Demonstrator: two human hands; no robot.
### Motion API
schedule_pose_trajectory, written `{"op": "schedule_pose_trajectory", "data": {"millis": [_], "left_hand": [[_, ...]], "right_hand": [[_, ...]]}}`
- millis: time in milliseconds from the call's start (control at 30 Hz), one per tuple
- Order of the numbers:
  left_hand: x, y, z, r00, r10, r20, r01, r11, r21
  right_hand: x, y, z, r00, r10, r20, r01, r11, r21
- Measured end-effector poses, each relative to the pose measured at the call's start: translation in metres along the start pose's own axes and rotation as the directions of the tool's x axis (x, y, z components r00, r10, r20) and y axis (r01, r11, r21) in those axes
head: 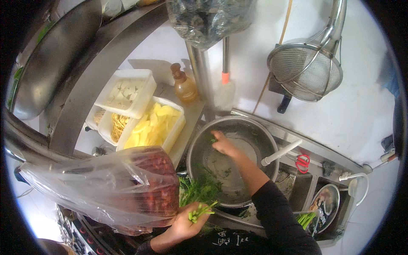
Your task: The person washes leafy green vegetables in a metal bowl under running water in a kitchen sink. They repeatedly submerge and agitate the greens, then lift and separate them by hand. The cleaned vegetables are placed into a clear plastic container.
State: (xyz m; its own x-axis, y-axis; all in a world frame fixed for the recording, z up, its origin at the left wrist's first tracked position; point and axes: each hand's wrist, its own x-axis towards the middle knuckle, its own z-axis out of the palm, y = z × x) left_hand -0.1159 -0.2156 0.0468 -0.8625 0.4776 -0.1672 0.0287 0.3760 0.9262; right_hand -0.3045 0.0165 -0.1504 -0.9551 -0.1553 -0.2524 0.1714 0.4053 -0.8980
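Observation:
My left hand (pixel 188 223) grips a bunch of feathery green herbs (pixel 202 188) by the cut stems. The fronds hang over the near-left rim of a large steel basin (pixel 236 202). Inside the basin, my right hand (pixel 225 145) reaches toward the far-left wall, thumb and index finger around a small green scrap (pixel 213 139). Blur hides whether the fingers pinch it. Several leaf bits lie in the basin, which seems to hold water. A white pipe spout (pixel 280 153) juts over its right rim.
Left of the basin hangs a clear plastic bag (pixel 95 188) with red sausage-like food. Tubs of sliced potato (pixel 153 124) and white pieces (pixel 124 91) stand beyond, near a pump bottle (pixel 185 87). Red-handled scissors (pixel 302 163), a sink (pixel 299 188) and a hanging strainer (pixel 306 71) are rightward.

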Motion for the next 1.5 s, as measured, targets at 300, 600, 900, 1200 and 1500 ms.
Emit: {"op": "schedule_pose_trajectory", "data": {"millis": [300,600,900,1200,1500], "left_hand": [[-0.006,0.010,0.005,0.996,-0.091,-0.014,0.088,0.985,-0.145],[-0.012,0.021,0.011,0.993,-0.061,-0.097,0.053,0.996,-0.078],[-0.019,0.031,0.013,0.998,0.039,-0.058,-0.038,0.999,0.009],[-0.015,0.038,0.016,0.985,0.127,-0.115,-0.111,0.985,0.133],[-0.029,0.025,0.013,0.992,0.099,-0.076,-0.088,0.987,0.135]], "right_hand": [[-0.026,-0.004,0.056,0.861,-0.076,0.503,0.220,0.947,-0.234],[-0.076,0.020,0.050,0.652,0.213,0.728,0.264,0.836,-0.481],[-0.163,0.008,0.022,0.730,0.169,0.662,0.152,0.904,-0.399],[-0.229,0.015,0.024,0.947,-0.104,0.304,0.220,0.898,-0.380],[-0.213,0.039,-0.004,0.870,0.002,-0.494,-0.037,0.998,-0.060]]}}
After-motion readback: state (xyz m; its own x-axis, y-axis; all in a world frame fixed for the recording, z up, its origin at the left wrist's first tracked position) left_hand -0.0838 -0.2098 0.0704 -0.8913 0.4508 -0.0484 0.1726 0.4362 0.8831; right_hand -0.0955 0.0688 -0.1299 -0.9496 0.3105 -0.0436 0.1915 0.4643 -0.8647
